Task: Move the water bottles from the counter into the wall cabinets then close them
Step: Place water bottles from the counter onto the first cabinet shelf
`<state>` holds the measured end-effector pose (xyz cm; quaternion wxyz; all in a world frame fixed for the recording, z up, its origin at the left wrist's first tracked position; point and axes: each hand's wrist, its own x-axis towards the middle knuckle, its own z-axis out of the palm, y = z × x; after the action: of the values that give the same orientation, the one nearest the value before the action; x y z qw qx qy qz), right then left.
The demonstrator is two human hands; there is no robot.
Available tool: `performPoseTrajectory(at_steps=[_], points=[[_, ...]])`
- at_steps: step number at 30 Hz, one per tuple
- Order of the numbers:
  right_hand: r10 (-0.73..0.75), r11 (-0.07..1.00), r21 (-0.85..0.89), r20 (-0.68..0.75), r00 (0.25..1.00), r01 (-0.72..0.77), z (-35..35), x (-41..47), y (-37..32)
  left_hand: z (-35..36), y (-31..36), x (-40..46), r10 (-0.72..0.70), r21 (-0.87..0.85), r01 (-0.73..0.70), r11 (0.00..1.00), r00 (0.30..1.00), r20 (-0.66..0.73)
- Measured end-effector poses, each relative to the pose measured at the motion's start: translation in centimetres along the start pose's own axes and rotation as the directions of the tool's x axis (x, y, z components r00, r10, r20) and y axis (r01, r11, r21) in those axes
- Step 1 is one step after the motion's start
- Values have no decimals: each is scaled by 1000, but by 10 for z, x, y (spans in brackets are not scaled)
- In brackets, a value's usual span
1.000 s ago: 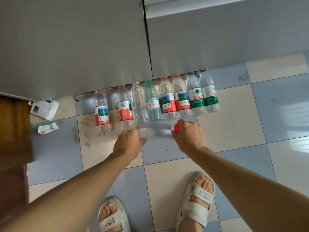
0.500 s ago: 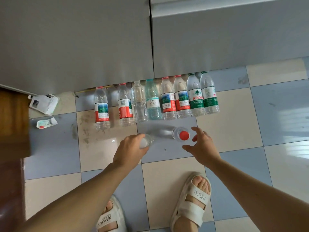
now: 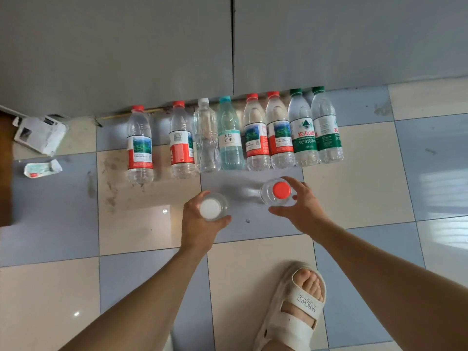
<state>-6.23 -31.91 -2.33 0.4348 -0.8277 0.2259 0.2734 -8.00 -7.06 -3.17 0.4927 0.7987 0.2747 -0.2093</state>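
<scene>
Several water bottles stand in a row [image 3: 230, 138] on the tiled floor against the shut grey cabinet doors [image 3: 126, 46], with red, white, teal and green caps. In front of the row, my left hand [image 3: 200, 229] grips a clear white-capped bottle [image 3: 210, 208] seen from above. My right hand [image 3: 301, 209] curls thumb and fingers round the shoulder of a clear red-capped bottle [image 3: 280, 190], also seen cap-on. The bodies of both held bottles are mostly hidden below their caps.
A torn white carton [image 3: 40, 134] and a small crumpled packet [image 3: 41, 169] lie on the floor at left, beside a brown wooden edge [image 3: 5, 168]. My sandalled foot [image 3: 296, 307] stands on the blue and cream tiles [image 3: 354, 173] below the hands.
My right hand let go of the red cap, opened beside the bottle and now wraps round its shoulder. My left hand has kept hold of the white-capped bottle, which now shows its cap.
</scene>
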Motion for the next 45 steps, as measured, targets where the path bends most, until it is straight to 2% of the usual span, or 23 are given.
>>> performPoseTrajectory(at_steps=[4,8,12,19,25,28,32,36,39,42,45], points=[[-45,999,-25,-19,999,44,0,-4,-12,-8,8,-5,45,-1,-45,999,998,-44],[-57,997,42,-72,996,60,0,-21,-37,-30,29,-15,89,2,-89,996,996,16],[-78,988,133,-50,996,84,-12,-54,-76,-61,68,-30,79,-43,-77,996,995,54],[-217,960,165,-72,974,226,-78,-128,-207,-151,209,-84,108,-236,-65,970,979,174],[-345,920,143,-144,927,365,-172,-221,-360,-249,353,-156,269,-340,-171,925,925,268],[-379,895,171,-197,904,413,-215,-285,-434,-305,427,-199,360,-358,-256,898,895,264],[-468,835,174,-274,840,522,-268,-379,-527,-379,529,-267,507,-405,-396,824,836,212],[-565,746,185,-332,755,640,-318,-469,-614,-455,625,-342,696,-456,-566,687,694,186],[-621,681,165,-384,683,713,-354,-524,-677,-507,689,-388,761,-498,-614,612,628,162],[-690,599,109,-432,581,793,-389,-573,-742,-550,753,-430,814,-559,-651,514,576,78],[-737,497,116,-466,489,860,-423,-610,-801,-588,814,-468,874,-570,-709,415,486,32]])
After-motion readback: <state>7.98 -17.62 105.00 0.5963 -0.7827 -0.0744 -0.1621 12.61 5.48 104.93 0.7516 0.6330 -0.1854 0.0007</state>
